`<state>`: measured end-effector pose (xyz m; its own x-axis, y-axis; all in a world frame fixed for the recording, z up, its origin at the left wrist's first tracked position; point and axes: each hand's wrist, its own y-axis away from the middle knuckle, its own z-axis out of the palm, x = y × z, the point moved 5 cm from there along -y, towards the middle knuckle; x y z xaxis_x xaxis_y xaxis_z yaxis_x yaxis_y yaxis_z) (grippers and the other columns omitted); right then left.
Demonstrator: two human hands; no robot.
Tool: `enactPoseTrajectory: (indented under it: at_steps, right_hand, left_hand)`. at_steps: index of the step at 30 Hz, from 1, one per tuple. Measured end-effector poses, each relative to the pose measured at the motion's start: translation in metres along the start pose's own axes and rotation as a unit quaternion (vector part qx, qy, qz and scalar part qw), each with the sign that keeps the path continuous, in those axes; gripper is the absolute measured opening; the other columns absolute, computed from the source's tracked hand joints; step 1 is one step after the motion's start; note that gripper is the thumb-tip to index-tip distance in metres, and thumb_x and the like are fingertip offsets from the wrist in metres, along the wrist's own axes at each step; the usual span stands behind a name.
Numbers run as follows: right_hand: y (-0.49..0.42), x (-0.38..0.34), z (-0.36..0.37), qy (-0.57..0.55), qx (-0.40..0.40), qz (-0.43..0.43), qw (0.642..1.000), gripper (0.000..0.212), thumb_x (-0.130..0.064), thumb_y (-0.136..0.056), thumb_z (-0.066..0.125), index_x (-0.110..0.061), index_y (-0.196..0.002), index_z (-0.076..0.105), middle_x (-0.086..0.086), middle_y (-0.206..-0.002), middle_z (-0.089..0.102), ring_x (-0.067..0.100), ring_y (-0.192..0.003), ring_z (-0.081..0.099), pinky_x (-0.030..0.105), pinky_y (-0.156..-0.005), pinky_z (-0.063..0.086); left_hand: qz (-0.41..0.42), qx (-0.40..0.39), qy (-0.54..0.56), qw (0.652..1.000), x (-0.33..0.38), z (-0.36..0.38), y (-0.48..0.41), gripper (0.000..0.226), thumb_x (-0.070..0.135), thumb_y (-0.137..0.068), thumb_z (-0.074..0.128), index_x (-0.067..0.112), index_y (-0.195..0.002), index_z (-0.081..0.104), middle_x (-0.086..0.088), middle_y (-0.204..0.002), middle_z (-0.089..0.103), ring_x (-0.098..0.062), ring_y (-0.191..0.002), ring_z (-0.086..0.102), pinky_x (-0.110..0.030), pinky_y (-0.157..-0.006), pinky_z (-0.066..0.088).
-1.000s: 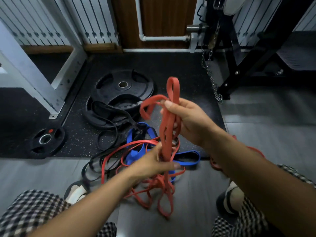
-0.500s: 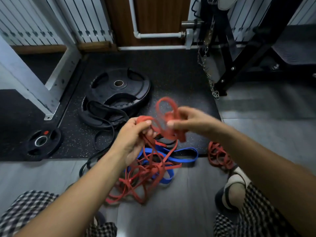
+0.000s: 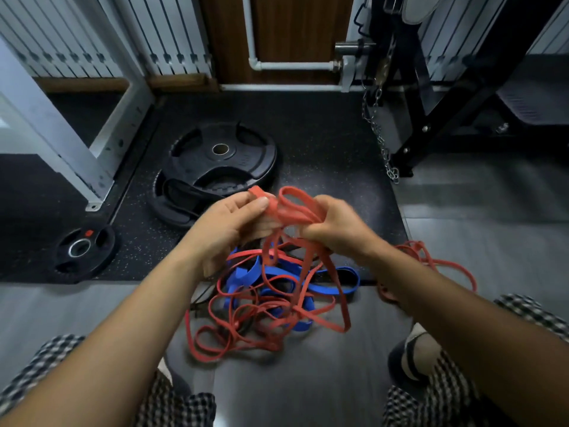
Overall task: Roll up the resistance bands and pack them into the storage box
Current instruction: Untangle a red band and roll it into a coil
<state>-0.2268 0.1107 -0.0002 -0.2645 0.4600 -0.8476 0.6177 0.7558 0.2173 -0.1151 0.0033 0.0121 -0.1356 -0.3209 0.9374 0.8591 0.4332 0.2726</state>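
My left hand [image 3: 226, 232] lies palm up and pinches one end of the red band [image 3: 294, 211] under the thumb. The fingers beneath the strap are hidden. My right hand [image 3: 338, 232] is clenched round the other side of the same bunch of loops, and it is blurred, so I cannot count the strands in it.

Between my hands, in mid-frame, the gathered loops run across the frame from left to right, tilting slightly down to the right. Half a second ago they bunched in a rounder knot, and a second ago the band stood nearly upright with my right hand above my left. The hands are now level and further apart.

From the grip the rest of the red band hangs toward the lower middle of the frame and lies in loose coils on the grey floor [image 3: 308, 380]. It is tangled over the blue band [image 3: 248, 274], and I cannot tell which strand goes where.

A black band [image 3: 184, 192] lies on the stacked plates [image 3: 240, 155] left of centre, partly behind my left hand. A second red tangle [image 3: 412, 248] at right is cut off by my right forearm. Further out on the speckled mat [image 3: 323, 134] are a small plate [image 3: 101, 241] at left and a chain [image 3: 380, 140] at upper right.
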Motion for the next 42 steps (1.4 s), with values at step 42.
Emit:
enactPoseTrajectory:
  at_steps: [42]
  right_hand:
    - [0.026,0.034,0.012,-0.275,-0.186,0.050,0.942,0.028,0.005,-0.075,0.065,-0.013,-0.094,0.055,-0.001,-0.083,0.058,0.002,-0.063,0.058,0.014,-0.058,0.051]
  left_hand:
    - [-0.068,0.092,0.243,0.963,-0.044,0.050,-0.007,0.031,-0.014,-0.086,0.032,0.007,-0.071,0.048,-0.006,-0.055,0.053,-0.010,-0.047,0.056,-0.020,-0.050,0.053]
